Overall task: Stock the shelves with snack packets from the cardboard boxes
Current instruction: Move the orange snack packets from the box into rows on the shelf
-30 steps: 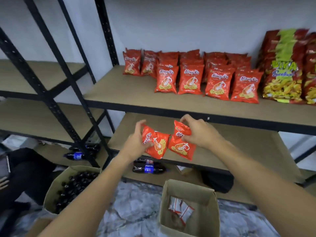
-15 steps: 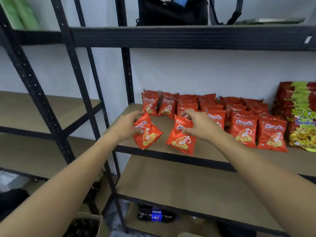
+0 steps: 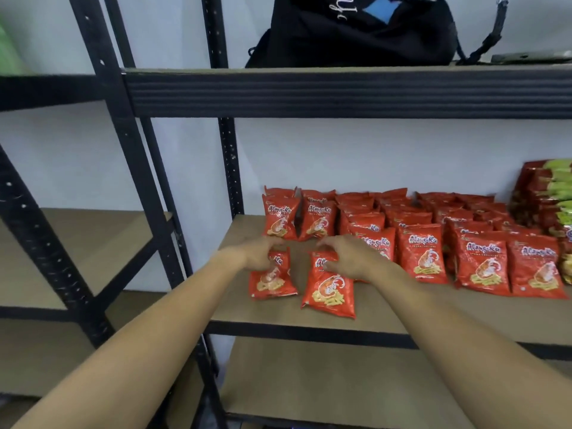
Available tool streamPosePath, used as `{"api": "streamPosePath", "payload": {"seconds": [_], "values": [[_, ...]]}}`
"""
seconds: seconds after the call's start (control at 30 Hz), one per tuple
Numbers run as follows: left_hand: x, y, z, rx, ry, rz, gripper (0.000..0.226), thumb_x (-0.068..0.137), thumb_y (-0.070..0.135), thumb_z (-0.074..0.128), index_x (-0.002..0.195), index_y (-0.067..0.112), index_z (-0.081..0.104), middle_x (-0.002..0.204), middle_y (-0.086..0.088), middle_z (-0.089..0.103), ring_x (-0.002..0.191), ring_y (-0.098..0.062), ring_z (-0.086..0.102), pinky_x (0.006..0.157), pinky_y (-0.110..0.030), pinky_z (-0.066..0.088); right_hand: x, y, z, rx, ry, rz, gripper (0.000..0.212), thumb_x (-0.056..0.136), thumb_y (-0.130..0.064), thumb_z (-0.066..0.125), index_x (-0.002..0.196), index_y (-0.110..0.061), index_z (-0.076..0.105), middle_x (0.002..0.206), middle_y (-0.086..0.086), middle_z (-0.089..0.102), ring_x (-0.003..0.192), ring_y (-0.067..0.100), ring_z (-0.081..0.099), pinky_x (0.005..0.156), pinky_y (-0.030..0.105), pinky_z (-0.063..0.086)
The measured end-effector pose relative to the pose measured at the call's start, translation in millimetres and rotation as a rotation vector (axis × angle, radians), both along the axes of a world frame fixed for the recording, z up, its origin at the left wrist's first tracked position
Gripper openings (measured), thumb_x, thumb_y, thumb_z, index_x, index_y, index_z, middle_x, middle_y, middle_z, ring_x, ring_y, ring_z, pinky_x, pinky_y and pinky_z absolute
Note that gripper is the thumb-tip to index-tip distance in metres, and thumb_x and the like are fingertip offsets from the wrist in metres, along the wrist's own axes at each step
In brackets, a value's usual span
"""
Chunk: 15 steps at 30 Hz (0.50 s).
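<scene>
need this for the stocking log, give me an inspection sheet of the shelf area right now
surface: middle shelf board, bare along its front edge; lower shelf below it.
job's things: left packet and right packet stand at the shelf front; stocked red packets in rows behind and to the right; no cardboard box in view.
clutter: black bag on the top shelf; larger red and green snack bags at the far right.
grippers: left hand grips the left packet's top; right hand grips the right packet's top, fingers curled.
cables: nothing seen.
surroundings: black metal uprights, pale wall, second rack on the left.
</scene>
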State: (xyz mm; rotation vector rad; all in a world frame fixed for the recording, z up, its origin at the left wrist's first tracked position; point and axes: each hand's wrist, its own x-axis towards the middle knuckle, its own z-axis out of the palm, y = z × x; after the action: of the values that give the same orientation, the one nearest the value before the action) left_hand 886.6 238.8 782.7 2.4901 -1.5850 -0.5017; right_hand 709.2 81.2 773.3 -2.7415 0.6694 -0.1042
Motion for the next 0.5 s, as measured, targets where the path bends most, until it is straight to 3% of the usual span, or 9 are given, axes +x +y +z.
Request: {"api": "streamPosePath", "payload": {"seconds": [0.07, 0.13, 0.27, 0.5], "values": [[0.2, -3.1, -14.6, -0.1, 0.016, 0.007, 0.062, 0.095, 0.013, 0.055, 0.152, 0.029, 0.035, 0.154, 0.003, 0.041, 0.14, -0.02, 0.039, 0.113, -0.035, 0.037, 4.7, 5.4, -6.9, -0.076, 0.014, -0.018, 0.057, 0.095, -0.035, 0.064, 0.147, -0.022, 0.045, 0.147, 0.006, 0.051, 0.134, 0.025, 0.047, 0.112, 0.046, 0.038], [-6.3, -3.4, -35.1, -0.19, -0.022, 0.039, 0.05, 0.102, 0.026, 0.045, 0.151, 0.028, 0.035, 0.157, -0.001, 0.036, 0.145, -0.025, 0.031, 0.118, -0.041, 0.029, 7.1, 16.3, -23.4, -0.119, 0.028, -0.03, 0.06, 0.101, -0.04, 0.051, 0.154, -0.018, 0.034, 0.159, 0.008, 0.034, 0.147, 0.027, 0.029, 0.12, 0.046, 0.025], [-18.5, -1.4, -73.2, -0.192, -0.203, 0.061, 0.057, 0.107, 0.042, 0.024, 0.159, 0.022, 0.012, 0.166, -0.006, 0.004, 0.153, -0.022, -0.003, 0.122, -0.039, -0.003, 12.9, 36.5, -59.2, -0.142, 0.06, -0.113, 0.068, 0.105, -0.049, 0.028, 0.16, -0.014, 0.008, 0.168, 0.005, 0.001, 0.154, 0.021, -0.003, 0.124, 0.04, 0.0], [-18.3, -6.0, -101.2, -0.156, -0.288, 0.084, 0.062, 0.105, 0.043, 0.02, 0.159, 0.02, -0.001, 0.166, -0.008, -0.007, 0.152, -0.021, -0.011, 0.123, -0.038, -0.007, 25.8, 46.0, -80.8, -0.213, 0.073, -0.151, 0.067, 0.104, -0.049, 0.021, 0.16, -0.016, 0.003, 0.168, 0.004, -0.002, 0.154, 0.02, -0.007, 0.125, 0.041, -0.004]]}}
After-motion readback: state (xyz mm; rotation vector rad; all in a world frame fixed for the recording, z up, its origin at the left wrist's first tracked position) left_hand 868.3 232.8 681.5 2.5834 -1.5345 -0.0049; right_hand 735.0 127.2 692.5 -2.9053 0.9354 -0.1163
